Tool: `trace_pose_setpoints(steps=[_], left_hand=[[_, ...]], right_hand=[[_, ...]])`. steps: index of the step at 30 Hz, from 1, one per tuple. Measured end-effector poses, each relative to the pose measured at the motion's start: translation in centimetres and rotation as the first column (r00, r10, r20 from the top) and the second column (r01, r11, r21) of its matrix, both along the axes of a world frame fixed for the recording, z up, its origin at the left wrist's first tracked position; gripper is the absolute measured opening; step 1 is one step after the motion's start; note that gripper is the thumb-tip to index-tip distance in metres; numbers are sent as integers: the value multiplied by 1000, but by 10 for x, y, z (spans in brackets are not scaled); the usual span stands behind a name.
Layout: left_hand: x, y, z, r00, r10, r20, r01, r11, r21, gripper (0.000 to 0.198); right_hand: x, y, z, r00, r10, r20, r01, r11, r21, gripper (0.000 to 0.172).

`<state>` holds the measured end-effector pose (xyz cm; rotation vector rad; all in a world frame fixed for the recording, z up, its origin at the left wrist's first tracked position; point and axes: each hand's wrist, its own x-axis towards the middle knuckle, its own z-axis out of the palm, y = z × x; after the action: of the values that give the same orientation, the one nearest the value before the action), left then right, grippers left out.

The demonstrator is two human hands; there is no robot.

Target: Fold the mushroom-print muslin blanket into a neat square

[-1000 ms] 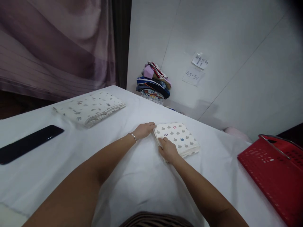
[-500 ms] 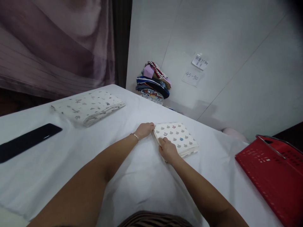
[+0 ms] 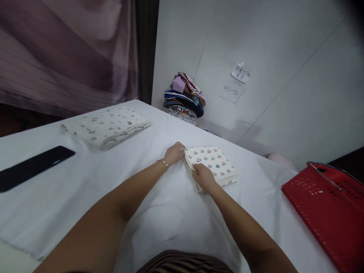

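A folded white cloth (image 3: 218, 161) with grey, red and blue mushroom-like prints lies in front of me on the white-covered table (image 3: 167, 208). My left hand (image 3: 175, 152) pinches its far left corner. My right hand (image 3: 204, 177) is closed on the near left edge, the thumb and fingers gripping the folded layers there. The layers fan slightly apart along that left edge between my two hands. My right hand hides part of the near side of the cloth.
Another folded white cloth (image 3: 110, 127) with a leaf print lies at the far left. A black phone-like slab (image 3: 34, 167) is at the left. To the right stands a red plastic basket (image 3: 327, 216) with metal handles. Stacked fabrics (image 3: 184, 100) rise beyond the table against the wall.
My right hand has shifted slightly right, its fingers curling round the cloth's edge. The layers at the near left corner show more. My left hand has moved up a little.
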<state>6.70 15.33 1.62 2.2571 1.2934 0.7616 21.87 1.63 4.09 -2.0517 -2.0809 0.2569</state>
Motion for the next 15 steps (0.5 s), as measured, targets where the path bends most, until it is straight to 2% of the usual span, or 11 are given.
trace_pose_setpoints(steps=[1,3,5,7,12,15], left_hand=[[0,-3,0,998,57,42,-55,998,-40,20],[-1,-11,0,978,157,139,-123,967,-224,14],[-1,-20,-1,950,224,218,-102,882,-460,10],[1,-29,-1,936,240,256,-31,783,-621,7],[11,-51,-3,924,218,313,107,640,-761,13],[18,-62,-5,899,252,358,151,589,-794,16]], right_hand=[[2,2,-1,999,-5,-32,5,1000,12,21],[5,5,-3,994,-24,-104,27,999,29,21],[9,7,-6,986,-48,-162,55,998,42,21],[11,9,-10,977,-65,-204,78,995,58,21],[15,9,-15,953,-94,-289,123,989,85,20],[16,9,-17,952,-89,-294,124,987,103,20]])
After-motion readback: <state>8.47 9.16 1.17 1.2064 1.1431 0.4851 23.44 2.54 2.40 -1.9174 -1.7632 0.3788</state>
